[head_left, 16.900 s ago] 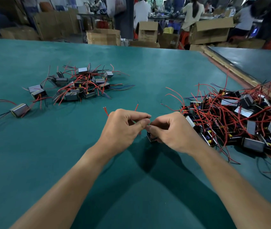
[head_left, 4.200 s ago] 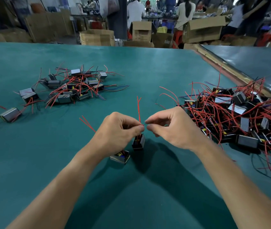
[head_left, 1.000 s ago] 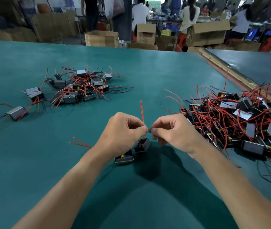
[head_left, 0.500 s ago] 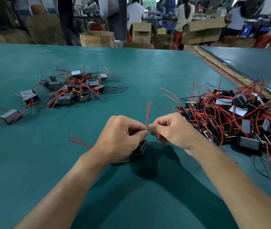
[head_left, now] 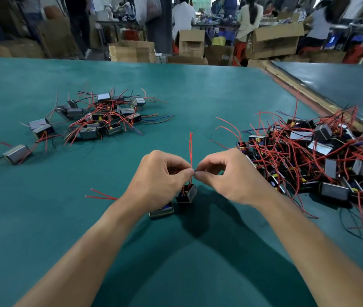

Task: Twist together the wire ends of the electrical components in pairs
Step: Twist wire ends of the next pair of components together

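My left hand (head_left: 160,176) and my right hand (head_left: 227,173) meet fingertip to fingertip above the green table (head_left: 198,89), both pinching thin red wires (head_left: 190,147) that rise between them. Below the fingertips hangs a small black component (head_left: 186,193) on those wires. A second component (head_left: 161,212) lies on the table under my left wrist, its two red wire ends (head_left: 100,194) pointing left.
A smaller heap of components with red wires (head_left: 100,116) lies at the far left, with one lone component (head_left: 16,154) nearer the left edge. A big tangled pile (head_left: 313,156) fills the right side. Cardboard boxes (head_left: 273,42) and people stand beyond the table.
The hands stay together at the same spot. The upright red wires have straightened slightly, and the hanging component has shifted a little under the fingertips.
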The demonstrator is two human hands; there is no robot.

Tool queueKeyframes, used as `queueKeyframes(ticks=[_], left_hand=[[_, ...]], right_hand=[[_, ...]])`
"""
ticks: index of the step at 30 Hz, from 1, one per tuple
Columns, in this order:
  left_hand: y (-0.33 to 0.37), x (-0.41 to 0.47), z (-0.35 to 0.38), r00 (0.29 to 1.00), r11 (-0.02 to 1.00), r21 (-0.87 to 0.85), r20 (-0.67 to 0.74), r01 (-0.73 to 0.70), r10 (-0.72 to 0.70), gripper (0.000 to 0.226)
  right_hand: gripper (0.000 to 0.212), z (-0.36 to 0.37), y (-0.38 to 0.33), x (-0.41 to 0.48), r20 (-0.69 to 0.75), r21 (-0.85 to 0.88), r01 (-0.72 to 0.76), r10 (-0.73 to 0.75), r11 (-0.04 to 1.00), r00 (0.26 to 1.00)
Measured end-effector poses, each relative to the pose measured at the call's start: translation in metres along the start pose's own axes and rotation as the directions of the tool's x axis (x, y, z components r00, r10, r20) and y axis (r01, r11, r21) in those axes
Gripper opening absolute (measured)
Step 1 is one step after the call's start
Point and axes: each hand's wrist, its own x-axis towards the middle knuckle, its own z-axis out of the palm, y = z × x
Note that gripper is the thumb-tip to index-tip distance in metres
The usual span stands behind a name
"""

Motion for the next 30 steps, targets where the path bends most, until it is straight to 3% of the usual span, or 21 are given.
queueKeyframes(ticks=[5, 10, 13, 15, 18, 22, 30], left_hand=[[0.0, -0.002, 0.0, 0.996, 0.996, 0.025, -0.001, -0.086, 0.086, 0.016], [0.0, -0.003, 0.002, 0.973, 0.96, 0.161, 0.046, -0.229, 0.225, 0.016], [0.001, -0.002, 0.0, 0.988, 0.98, 0.127, 0.02, -0.152, 0.151, 0.016], [0.001, 0.0, 0.0, 0.999, 0.996, 0.074, 0.009, -0.052, 0.052, 0.016], [0.001, 0.003, -0.002, 0.992, 0.991, -0.068, 0.05, 0.115, -0.112, 0.018], [0.001, 0.006, -0.004, 0.975, 0.961, -0.18, 0.114, 0.209, -0.191, 0.021], [0.003, 0.005, -0.002, 0.972, 0.967, -0.128, 0.104, 0.222, -0.209, 0.023]], right_hand=[[0.024, -0.003, -0.008, 0.0, 0.091, 0.184, -0.196, 0.182, 0.963, 0.979], [0.036, -0.008, -0.009, 0.0, 0.334, 0.331, -0.467, 0.361, 0.82, 0.871], [0.029, -0.003, -0.009, 0.0, 0.243, 0.324, -0.369, 0.301, 0.871, 0.922], [0.02, 0.001, -0.007, -0.001, 0.095, 0.212, -0.186, 0.169, 0.959, 0.981], [0.019, 0.001, -0.002, -0.002, 0.004, 0.028, 0.002, -0.002, 1.0, 1.0], [0.014, 0.0, 0.0, -0.001, -0.051, 0.056, 0.038, -0.035, 0.998, 0.998], [0.014, 0.001, 0.002, -0.001, -0.029, 0.064, 0.058, -0.056, 0.996, 0.998]])
